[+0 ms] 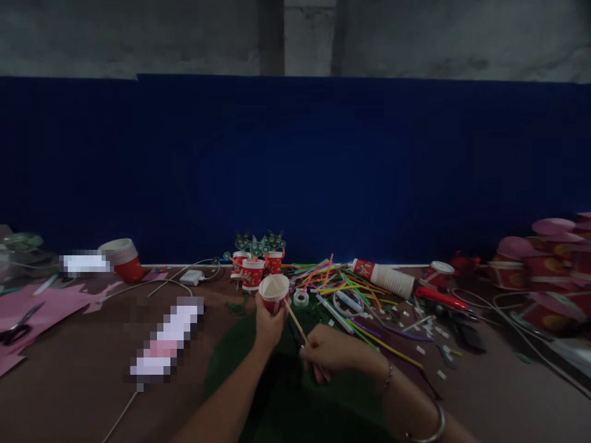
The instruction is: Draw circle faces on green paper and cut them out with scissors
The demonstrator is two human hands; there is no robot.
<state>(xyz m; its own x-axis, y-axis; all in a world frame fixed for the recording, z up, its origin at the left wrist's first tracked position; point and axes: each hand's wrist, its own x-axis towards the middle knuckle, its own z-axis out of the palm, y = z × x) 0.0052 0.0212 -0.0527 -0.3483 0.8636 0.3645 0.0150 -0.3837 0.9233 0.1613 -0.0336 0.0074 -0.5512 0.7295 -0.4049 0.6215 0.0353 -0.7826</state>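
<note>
My left hand (269, 326) is closed around a red paper cup (273, 298) whose white inside faces me. In my right hand (330, 349) is a thin tan stick (297, 321), pinched between the fingers; its far end meets the right side of the cup, and I cannot tell whether it pierces the wall. Just behind stand several red paper cups (253, 274) topped with green animal-face cutouts (258, 246). A roll of clear tape (301, 298) lies right of the held cup. Beneath my hands is a dark green round surface (235, 369).
Coloured pipe cleaners (360, 292) and paper scraps litter the right middle. A stack of paper cups (385, 278) lies there beside a red-handled tool (441, 298). More stacked cups (124, 259), scissors (18, 329) and pink paper (50, 314) are left. Pink-topped cups (545, 264) crowd the right.
</note>
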